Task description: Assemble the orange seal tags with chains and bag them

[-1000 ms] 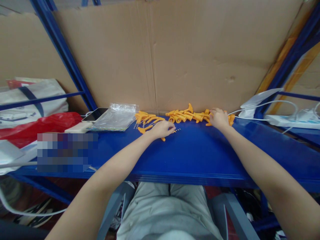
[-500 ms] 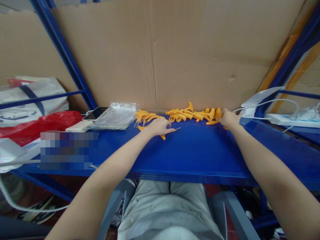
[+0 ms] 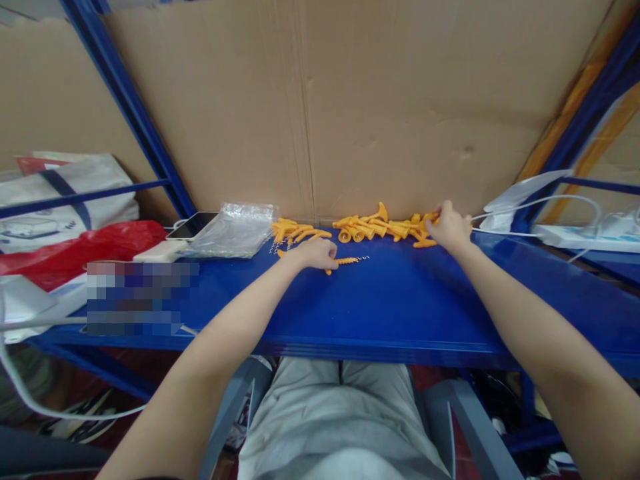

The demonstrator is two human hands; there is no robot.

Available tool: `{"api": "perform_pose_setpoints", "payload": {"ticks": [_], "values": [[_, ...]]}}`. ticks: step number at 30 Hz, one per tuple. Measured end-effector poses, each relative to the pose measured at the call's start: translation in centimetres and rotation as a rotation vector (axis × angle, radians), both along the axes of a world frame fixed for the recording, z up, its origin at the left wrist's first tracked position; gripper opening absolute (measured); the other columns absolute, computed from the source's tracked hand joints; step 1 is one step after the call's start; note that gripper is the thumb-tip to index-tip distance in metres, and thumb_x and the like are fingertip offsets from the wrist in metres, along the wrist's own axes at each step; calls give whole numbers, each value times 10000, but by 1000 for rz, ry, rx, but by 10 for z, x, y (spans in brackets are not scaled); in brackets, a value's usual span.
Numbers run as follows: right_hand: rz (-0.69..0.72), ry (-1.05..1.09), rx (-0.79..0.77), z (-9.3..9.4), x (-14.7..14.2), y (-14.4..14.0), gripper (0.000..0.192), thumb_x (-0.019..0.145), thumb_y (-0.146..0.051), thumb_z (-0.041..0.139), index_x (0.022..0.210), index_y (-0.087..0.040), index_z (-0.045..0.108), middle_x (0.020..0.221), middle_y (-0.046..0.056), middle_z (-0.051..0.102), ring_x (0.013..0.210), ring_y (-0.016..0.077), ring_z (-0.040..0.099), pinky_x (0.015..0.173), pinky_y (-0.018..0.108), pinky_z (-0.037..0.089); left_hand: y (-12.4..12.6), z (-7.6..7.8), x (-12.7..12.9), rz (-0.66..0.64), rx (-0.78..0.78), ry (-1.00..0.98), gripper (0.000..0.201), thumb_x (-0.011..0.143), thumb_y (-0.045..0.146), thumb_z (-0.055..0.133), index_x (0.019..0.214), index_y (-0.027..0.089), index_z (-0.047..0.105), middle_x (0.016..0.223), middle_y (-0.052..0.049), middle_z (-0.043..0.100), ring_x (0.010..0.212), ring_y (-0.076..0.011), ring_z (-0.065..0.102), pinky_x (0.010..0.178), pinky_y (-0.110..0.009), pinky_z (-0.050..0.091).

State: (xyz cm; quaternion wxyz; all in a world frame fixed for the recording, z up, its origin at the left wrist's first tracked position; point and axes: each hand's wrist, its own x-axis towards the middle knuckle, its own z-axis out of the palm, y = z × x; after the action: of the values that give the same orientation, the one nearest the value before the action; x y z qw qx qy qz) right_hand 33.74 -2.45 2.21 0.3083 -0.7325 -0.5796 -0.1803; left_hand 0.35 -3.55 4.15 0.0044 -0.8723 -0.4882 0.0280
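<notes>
My left hand (image 3: 319, 253) is closed around the yellow T-shaped handle of a corkscrew (image 3: 349, 261), just above the blue table. Its metal spiral tip points right. Behind that hand lies a small heap of yellow corkscrews (image 3: 299, 231), thin metal spirals trailing from some of them. At the right end of a row of yellow hollow plastic pieces (image 3: 367, 228), my right hand (image 3: 450, 228) has its fingers closed on one yellow plastic piece (image 3: 431, 219). The fingers partly cover that piece.
A blue table (image 3: 380, 307) runs up to a cardboard wall (image 3: 380, 113). On the left are clear plastic bags (image 3: 235, 233), a phone (image 3: 194, 227), a white block (image 3: 161, 251) and a red bag (image 3: 95, 250). A white cable (image 3: 505, 233) and a power strip (image 3: 585, 239) are at right.
My left hand has closed on the corkscrew handle, and the spiral now shows further to the right. My right hand has shifted slightly left and up over the end of the row.
</notes>
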Motion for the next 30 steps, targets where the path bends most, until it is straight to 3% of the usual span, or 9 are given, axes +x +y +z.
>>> {"api": "perform_pose_setpoints", "payload": {"ticks": [3,7,11,14,17,22,30], "values": [[125,64,-102,3,-17,-1,392,798,-285,604,1166,-155,570,1066,162,714,1020,342,668,883,469,482,5,-5,-2,-29,-2,-111,192,728,300,626,864,188,703,904,-49,741,861,-221,665,690,-272,444],[399,163,-317,-5,-26,5,187,755,-320,690,879,-187,643,896,86,725,855,263,687,767,363,512,11,-12,-2,-42,-4,-321,163,752,292,588,814,179,687,771,-18,710,725,-181,645,646,-259,432],[568,147,-418,-15,-30,8,210,742,-355,712,668,-196,595,703,22,666,700,207,641,662,315,485,13,-16,0,-22,37,-463,165,754,274,582,826,169,687,718,-10,684,685,-168,629,633,-253,427],[491,28,-343,-17,-36,7,162,723,-307,720,705,-199,602,727,24,675,690,208,632,644,312,469,14,-16,1,8,109,-466,198,745,257,613,897,166,699,723,-11,677,697,-172,631,651,-252,427],[468,-144,-201,-16,-45,3,129,742,-236,687,855,-196,640,842,66,720,780,247,667,720,345,477,12,-15,2,33,162,-452,245,746,253,633,963,167,710,734,-10,674,712,-177,637,674,-255,429],[616,-277,-86,-16,-58,0,210,836,-270,622,1026,-186,653,1009,128,743,972,319,688,871,459,467,10,-13,4,31,182,-448,258,749,242,639,980,158,714,705,-5,664,692,-178,634,655,-252,421],[793,-219,50,-17,-63,-3,257,893,-281,589,1123,-191,661,1153,149,706,1102,326,647,952,510,473,8,-12,3,35,202,-514,252,754,217,633,996,176,689,646,22,647,673,-167,639,674,-239,439]]}}
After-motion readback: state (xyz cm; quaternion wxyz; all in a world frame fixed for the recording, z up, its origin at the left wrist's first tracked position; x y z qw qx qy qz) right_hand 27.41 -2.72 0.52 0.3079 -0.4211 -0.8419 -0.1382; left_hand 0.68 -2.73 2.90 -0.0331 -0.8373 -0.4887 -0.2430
